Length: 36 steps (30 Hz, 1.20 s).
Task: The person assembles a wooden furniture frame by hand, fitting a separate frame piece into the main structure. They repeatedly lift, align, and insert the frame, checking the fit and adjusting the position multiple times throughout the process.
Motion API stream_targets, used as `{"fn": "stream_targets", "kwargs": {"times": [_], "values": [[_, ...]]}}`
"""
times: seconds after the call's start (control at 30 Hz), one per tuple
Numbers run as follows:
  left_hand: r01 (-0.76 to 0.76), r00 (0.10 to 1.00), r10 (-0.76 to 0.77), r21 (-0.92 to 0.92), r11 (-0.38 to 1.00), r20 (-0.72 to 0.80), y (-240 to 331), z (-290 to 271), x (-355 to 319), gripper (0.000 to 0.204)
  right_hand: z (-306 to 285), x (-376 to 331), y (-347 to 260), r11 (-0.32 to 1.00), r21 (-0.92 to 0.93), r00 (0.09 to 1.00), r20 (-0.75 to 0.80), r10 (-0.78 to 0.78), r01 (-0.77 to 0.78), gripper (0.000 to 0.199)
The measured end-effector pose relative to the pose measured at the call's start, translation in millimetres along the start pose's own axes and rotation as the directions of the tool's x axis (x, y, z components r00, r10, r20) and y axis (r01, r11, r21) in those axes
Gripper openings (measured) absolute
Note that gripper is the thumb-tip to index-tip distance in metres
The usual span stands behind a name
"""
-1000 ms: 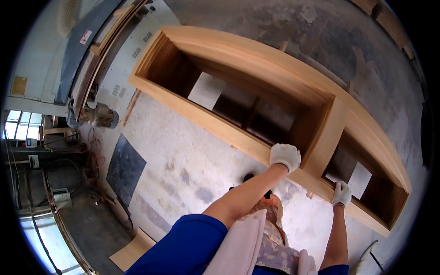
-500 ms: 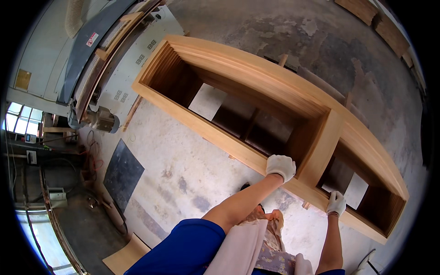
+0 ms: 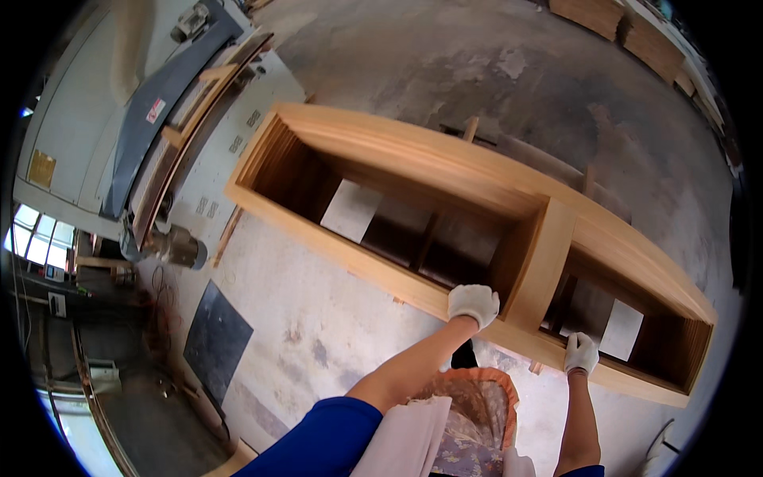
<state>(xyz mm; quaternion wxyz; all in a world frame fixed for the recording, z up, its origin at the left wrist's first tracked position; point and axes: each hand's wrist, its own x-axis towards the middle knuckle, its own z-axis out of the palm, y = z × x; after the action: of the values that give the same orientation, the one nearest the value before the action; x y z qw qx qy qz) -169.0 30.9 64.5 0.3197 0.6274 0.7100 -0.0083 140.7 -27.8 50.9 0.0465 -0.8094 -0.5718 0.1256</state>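
Note:
A long stack of pale wooden frames (image 3: 397, 137) lies across my front, with a curved far side and a crosspiece (image 3: 540, 266) that splits it into a large left opening and a smaller right one. My left hand (image 3: 473, 306), in a white glove, is closed over the near rail (image 3: 350, 248) just left of the crosspiece. Farther right, my right hand (image 3: 582, 353), also gloved, has its fingers curled over the same rail beside the smaller opening. The fingertips of both hands are partly hidden. Layered edges show on the inner walls.
A large grey machine (image 3: 131, 167) with a motor (image 3: 176, 248) stands close to the frames' left end. A dark sheet (image 3: 216, 342) lies on the floor to the left. Wooden supports (image 3: 470, 129) stick out beyond the far side. Boards (image 3: 652, 44) stand at the far right.
The view has turned and shifted, so the machine and the frames' left end sit lower in the picture. Both hands keep their hold on the near rail.

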Motion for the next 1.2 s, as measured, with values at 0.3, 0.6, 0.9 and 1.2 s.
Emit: {"fn": "stream_targets", "kwargs": {"times": [0.3, 0.6, 0.9, 1.2], "values": [[0.008, 1.0, -0.008, 0.014, 1.0, -0.002, 4.5, -5.0, -5.2, 0.043, 4.4, -1.3, 4.5, 1.0, -0.001, 1.0, -0.021, -0.001, 0.001, 0.033], [0.047, 0.998, -0.048, 0.038, 0.998, 0.031, 4.5, 0.3, -2.2, 0.043, 4.6, -0.9, 8.0, 1.0, -0.005, 0.999, -0.039, -0.006, 0.006, 0.034], [0.057, 0.998, -0.059, 0.054, 0.997, 0.025, 7.8, -4.5, -6.2, 0.043, -1.1, -2.8, 4.1, 1.0, 0.005, 0.999, -0.039, -0.026, 0.027, 0.035], [0.038, 0.999, -0.037, 0.048, 0.998, -0.017, 2.5, -1.2, -4.5, 0.044, 2.5, -1.9, 4.4, 1.0, -0.012, 0.999, -0.027, -0.019, 0.019, 0.035]]}}
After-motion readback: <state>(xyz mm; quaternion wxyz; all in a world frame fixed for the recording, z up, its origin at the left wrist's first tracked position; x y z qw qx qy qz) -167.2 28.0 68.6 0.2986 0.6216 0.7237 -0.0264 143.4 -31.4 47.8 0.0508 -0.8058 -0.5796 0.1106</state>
